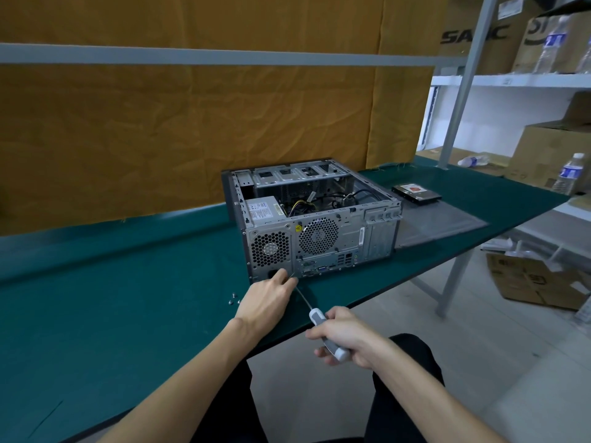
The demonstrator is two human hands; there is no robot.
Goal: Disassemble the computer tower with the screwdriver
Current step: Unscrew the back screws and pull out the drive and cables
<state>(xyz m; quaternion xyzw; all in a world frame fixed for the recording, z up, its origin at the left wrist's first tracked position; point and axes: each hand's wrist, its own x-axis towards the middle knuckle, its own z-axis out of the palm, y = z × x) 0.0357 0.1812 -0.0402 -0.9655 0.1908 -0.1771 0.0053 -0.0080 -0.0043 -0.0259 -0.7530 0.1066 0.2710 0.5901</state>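
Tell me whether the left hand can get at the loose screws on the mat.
Probably yes: the left hand rests at the tower's rear, and the screws lie just beside its wrist on open mat, nothing between.

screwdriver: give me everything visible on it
The screwdriver has a white and grey handle and a thin bare metal shaft. The right hand grips the handle off the near edge of the green table. The shaft slants up and left to the lower rear panel of the open computer tower, near the power supply corner, where the left hand has its fingertips at the tip. The tip itself is too small to make out.
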